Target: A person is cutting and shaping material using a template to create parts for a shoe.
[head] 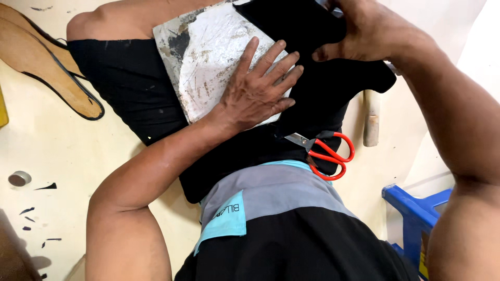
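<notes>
My left hand lies flat, fingers spread, on a scratched white cutting board that rests on my lap. Its fingertips press the edge of a black sheet of material lying over the board's right side. My right hand grips the upper part of that black sheet at the top of the view. Red-handled scissors lie on my lap just below the black sheet, touched by neither hand.
Tan shoe insoles with black edging lie on the cream floor at the upper left. A small grey roll and black scraps sit at the left. A wooden handle and a blue stool are on the right.
</notes>
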